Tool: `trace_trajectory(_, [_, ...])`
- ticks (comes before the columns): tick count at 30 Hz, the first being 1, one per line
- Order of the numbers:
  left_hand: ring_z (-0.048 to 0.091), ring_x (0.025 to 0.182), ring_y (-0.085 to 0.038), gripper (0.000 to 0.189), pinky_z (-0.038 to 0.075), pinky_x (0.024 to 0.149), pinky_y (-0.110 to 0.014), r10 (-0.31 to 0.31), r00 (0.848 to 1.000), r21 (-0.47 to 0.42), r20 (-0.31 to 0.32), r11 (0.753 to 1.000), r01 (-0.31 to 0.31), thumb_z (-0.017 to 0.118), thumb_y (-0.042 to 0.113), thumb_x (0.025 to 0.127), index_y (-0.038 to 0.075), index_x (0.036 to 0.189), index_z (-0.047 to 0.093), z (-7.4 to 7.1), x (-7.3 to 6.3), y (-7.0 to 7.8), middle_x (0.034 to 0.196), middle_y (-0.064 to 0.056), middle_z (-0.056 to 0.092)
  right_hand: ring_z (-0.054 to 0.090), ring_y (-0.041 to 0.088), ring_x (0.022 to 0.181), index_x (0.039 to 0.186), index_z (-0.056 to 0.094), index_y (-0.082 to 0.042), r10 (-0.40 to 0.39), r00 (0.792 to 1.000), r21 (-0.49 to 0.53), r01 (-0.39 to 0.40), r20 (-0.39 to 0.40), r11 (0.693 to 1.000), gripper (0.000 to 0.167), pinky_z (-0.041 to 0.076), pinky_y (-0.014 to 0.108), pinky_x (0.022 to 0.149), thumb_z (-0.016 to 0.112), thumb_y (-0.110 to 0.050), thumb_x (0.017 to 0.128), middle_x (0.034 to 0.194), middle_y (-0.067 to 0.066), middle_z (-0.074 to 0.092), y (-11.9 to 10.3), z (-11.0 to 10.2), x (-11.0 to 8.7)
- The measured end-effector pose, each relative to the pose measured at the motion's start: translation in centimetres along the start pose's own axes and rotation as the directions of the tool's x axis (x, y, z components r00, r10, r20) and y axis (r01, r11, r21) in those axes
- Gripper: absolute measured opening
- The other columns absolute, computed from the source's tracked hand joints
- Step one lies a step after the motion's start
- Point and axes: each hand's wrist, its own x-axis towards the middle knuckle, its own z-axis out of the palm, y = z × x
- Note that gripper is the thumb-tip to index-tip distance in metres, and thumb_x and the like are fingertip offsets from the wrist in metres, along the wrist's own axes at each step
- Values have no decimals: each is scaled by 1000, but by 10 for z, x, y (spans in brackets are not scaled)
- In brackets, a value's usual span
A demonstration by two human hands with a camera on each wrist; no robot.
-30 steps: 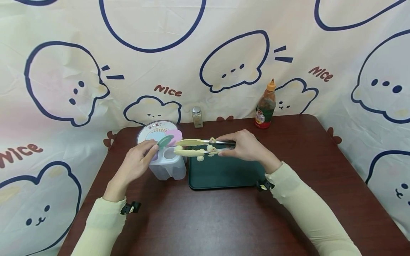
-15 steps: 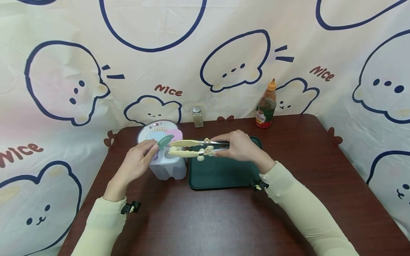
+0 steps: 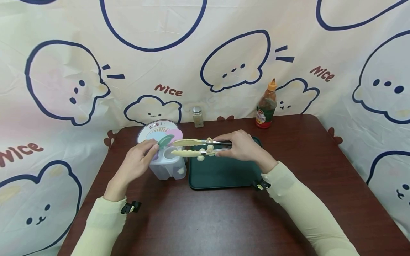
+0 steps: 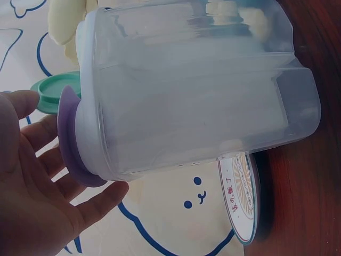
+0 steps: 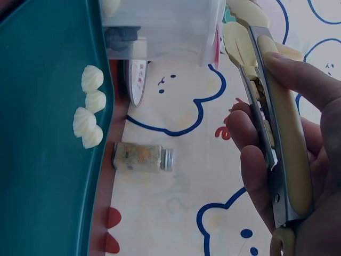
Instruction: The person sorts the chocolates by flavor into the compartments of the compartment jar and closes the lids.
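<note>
- Left hand (image 3: 138, 160): thumb and fingers pinch the raised green lid (image 3: 164, 141) of a translucent container (image 3: 168, 169); a purple lid (image 4: 70, 144) lies against its other fingers.
- Right hand (image 3: 245, 146): grips yellow-and-silver tongs (image 5: 286, 133), tips parted, just above the container's round opening.
- Inside the container, low down: pale pieces (image 4: 256, 24).
- Dark green tray (image 3: 224, 177), right of the container, bearing small ridged white pieces (image 5: 92, 79).
- Behind the container, a round plate (image 4: 242, 197) — Chinese characters ending in 了.
- Wall cloth (image 3: 153, 67): "Nice" repeated in reddish brown among cartoon outlines.
- Orange-capped sauce bottle (image 3: 266, 108), far right — label lettering too small to read.
- Silver-capped shaker (image 3: 198, 119), at the table's (image 3: 208, 220) back edge.
</note>
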Motion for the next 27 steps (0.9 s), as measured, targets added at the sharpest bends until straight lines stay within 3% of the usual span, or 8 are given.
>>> trace_trajectory(11, [53, 129, -40, 49, 39, 109, -64, 18, 1000, -5, -14, 1000, -18, 42, 41, 106, 6, 136, 58, 1, 0, 0, 141, -19, 56, 56, 13, 71, 123, 72, -24, 88, 996, 20, -87, -29, 996, 45, 41, 30, 62, 80, -42, 83, 95, -4, 77, 37, -12, -17])
trace_trajectory(20, [52, 130, -41, 50, 40, 109, -64, 12, 1000, -7, -7, 1000, -12, 42, 42, 106, 6, 137, 58, 0, 0, 1, 142, -19, 56, 54, 15, 71, 122, 73, -23, 164, 986, -21, -164, -11, 986, 45, 40, 30, 60, 81, -42, 82, 90, -5, 75, 67, -9, -30])
trace_trajectory(27, [52, 130, -41, 50, 40, 109, -64, 9, 1000, -3, -7, 1000, -9, 42, 42, 106, 6, 138, 57, 0, 0, 1, 143, -19, 55, 57, 16, 76, 121, 73, -22, 212, 977, -85, -210, 15, 974, 45, 45, 30, 63, 80, -43, 82, 100, 1, 77, 80, -3, -32])
